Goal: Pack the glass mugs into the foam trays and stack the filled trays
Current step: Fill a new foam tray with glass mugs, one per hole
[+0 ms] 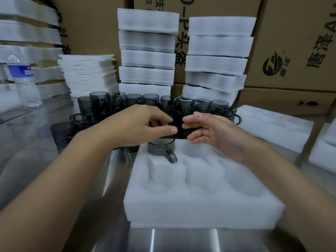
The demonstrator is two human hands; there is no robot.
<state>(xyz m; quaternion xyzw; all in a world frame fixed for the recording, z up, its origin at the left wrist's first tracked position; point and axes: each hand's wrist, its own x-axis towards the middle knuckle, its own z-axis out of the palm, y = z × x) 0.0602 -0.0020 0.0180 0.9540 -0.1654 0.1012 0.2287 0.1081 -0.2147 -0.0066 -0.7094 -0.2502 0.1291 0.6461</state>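
Foam tray point(200, 206) is being filled: mug point(161, 147) is held by left grip point(138, 124), right grip point(214, 131) wide, empty; misaligned handle point(171, 157) could be jammed, cracked.

Black print is seen on the brown cardboard boxes at the back. On the middle box point(182, 28), between the two stacks of foam trays point(147, 40), "0-P" is printed, with Chinese signs under it. On the right box point(294, 42), a round black logo point(272, 63) is printed beside big Chinese signs turned sideways and a letter "A". A blue label point(21, 70) is stuck on the water bottle point(27, 88); its white words are too blurred to be read.
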